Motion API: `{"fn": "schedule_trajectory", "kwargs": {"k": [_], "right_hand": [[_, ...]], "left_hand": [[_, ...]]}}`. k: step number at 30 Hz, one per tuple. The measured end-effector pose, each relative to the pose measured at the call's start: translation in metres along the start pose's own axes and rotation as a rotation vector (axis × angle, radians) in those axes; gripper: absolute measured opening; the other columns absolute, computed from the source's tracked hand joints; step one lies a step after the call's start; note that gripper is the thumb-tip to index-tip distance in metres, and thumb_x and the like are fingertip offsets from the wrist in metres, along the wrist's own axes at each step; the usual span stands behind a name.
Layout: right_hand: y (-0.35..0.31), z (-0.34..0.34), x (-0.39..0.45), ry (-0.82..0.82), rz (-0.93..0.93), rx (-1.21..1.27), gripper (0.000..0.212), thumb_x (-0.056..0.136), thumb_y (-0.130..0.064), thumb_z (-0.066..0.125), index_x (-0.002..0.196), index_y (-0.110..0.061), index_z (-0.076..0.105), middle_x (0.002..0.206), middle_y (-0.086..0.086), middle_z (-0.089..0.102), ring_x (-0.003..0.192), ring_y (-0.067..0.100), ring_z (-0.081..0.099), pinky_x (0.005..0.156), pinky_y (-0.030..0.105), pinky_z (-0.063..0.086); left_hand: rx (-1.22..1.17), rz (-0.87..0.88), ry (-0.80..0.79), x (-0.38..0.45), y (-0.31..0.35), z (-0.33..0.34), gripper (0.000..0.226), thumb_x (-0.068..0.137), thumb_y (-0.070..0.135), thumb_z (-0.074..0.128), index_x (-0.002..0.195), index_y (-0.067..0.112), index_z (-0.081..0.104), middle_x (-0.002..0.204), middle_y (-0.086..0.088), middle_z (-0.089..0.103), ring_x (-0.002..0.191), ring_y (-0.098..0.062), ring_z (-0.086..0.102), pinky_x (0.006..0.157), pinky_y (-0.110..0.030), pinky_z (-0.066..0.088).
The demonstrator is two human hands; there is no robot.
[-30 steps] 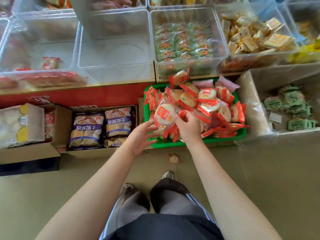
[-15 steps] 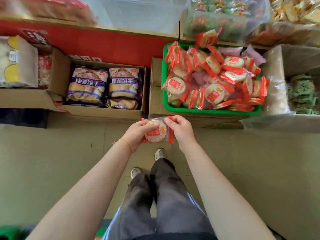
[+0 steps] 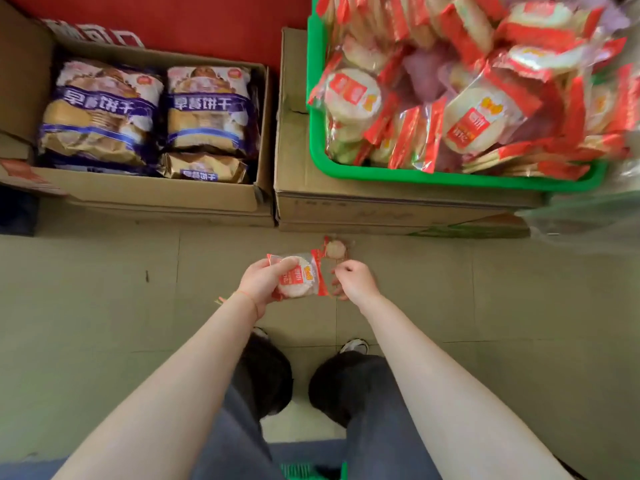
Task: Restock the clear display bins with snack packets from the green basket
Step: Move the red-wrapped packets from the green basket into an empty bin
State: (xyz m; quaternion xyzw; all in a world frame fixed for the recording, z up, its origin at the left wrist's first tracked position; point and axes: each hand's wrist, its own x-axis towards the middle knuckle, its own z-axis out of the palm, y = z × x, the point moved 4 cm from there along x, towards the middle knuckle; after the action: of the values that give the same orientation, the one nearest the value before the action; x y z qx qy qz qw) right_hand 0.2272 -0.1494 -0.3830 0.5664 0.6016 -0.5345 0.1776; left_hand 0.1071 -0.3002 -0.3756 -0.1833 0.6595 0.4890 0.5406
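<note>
Head cam was pointed pretty much straight down. Left hand (image 3: 260,284) had its fingers curled around a snack packet (image 3: 297,278), a round pale rice cracker in clear wrap with red ends and a red-and-yellow label; the writing on it was too small and blurry for me to read. Right hand (image 3: 354,279) sat just beside the packet's right edge with fingers curled in together, apparently pinching the clear wrapper's edge, though I honestly couldn't tell for sure.

Another small packet (image 3: 335,249) of the same kind was lying on the tiled floor (image 3: 104,306) just past the hands, close to the base of a closed cardboard box (image 3: 346,202). The green basket (image 3: 450,176) sat on top of that box, piled with more red-and-white cracker packets, same red label with yellow bits; the print was unreadable at this blur.

To the left, an open cardboard carton (image 3: 149,194) held blue-and-gold biscuit bags (image 3: 100,112) with big white Chinese characters, seen upside down. Looked like "早餐饼干" to me. Behind it all was a red panel (image 3: 207,26) with some white lettering at the top left, cut off.
</note>
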Motion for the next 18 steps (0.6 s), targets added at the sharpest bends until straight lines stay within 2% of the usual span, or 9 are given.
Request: {"fn": "schedule_trajectory", "kwargs": {"k": [2,5,7,10,13,15,18], "right_hand": [[0.031,0.009,0.046,0.022,0.007,-0.071,0.021,0.093,-0.014,0.047,0.094,-0.014,0.068,0.092,0.01,0.071,0.068,0.021,0.062,0.065,0.036,0.055],[0.072,0.017,0.116,0.062,-0.009,-0.214,0.021,0.094,-0.017,0.05,0.1,-0.015,0.07,0.101,0.006,0.07,0.08,0.022,0.062,0.066,0.028,0.049],[0.093,0.025,0.168,0.078,-0.062,-0.319,0.025,0.094,-0.015,0.049,0.107,-0.012,0.07,0.109,0.006,0.07,0.091,0.023,0.064,0.072,0.026,0.047],[0.122,0.037,0.249,0.097,-0.131,-0.447,0.027,0.092,-0.01,0.049,0.114,-0.01,0.065,0.115,0.01,0.068,0.103,0.029,0.064,0.083,0.032,0.05],[0.143,0.05,0.32,0.125,-0.198,-0.51,0.039,0.09,-0.006,0.052,0.126,-0.018,0.062,0.124,0.008,0.065,0.111,0.028,0.063,0.091,0.033,0.052],[0.153,0.058,0.358,0.161,-0.257,-0.612,0.045,0.09,-0.001,0.052,0.129,-0.02,0.061,0.128,0.007,0.064,0.115,0.026,0.061,0.092,0.031,0.051],[0.161,0.071,0.401,0.151,-0.282,-0.702,0.041,0.09,-0.011,0.061,0.13,-0.014,0.055,0.133,0.009,0.057,0.121,0.027,0.055,0.095,0.034,0.05]], "left_hand": [[-0.008,0.003,0.036,0.04,-0.02,0.006,0.021,0.084,0.028,0.075,0.095,0.012,0.064,0.085,-0.007,0.072,0.066,-0.019,0.064,0.054,-0.029,0.049],[-0.031,-0.016,0.074,0.105,-0.05,0.015,0.023,0.082,0.022,0.078,0.095,0.008,0.066,0.085,-0.011,0.072,0.065,-0.023,0.064,0.051,-0.029,0.048],[-0.042,-0.022,0.096,0.153,-0.069,0.021,0.022,0.082,0.02,0.077,0.097,0.007,0.067,0.082,-0.01,0.071,0.061,-0.022,0.064,0.048,-0.027,0.049],[-0.048,0.001,0.127,0.224,-0.096,0.026,0.023,0.084,0.018,0.076,0.101,0.007,0.066,0.086,-0.011,0.071,0.065,-0.023,0.065,0.05,-0.027,0.051],[-0.065,0.024,0.159,0.287,-0.121,0.028,0.025,0.086,0.016,0.074,0.105,0.007,0.062,0.091,-0.012,0.068,0.068,-0.022,0.065,0.047,-0.025,0.051],[-0.074,0.029,0.159,0.317,-0.133,0.031,0.018,0.088,0.015,0.07,0.101,0.009,0.059,0.089,-0.011,0.066,0.067,-0.022,0.062,0.046,-0.025,0.051],[-0.097,0.026,0.133,0.351,-0.142,0.035,0.019,0.09,0.016,0.067,0.105,0.009,0.058,0.09,-0.012,0.066,0.069,-0.023,0.062,0.052,-0.028,0.051]]}}
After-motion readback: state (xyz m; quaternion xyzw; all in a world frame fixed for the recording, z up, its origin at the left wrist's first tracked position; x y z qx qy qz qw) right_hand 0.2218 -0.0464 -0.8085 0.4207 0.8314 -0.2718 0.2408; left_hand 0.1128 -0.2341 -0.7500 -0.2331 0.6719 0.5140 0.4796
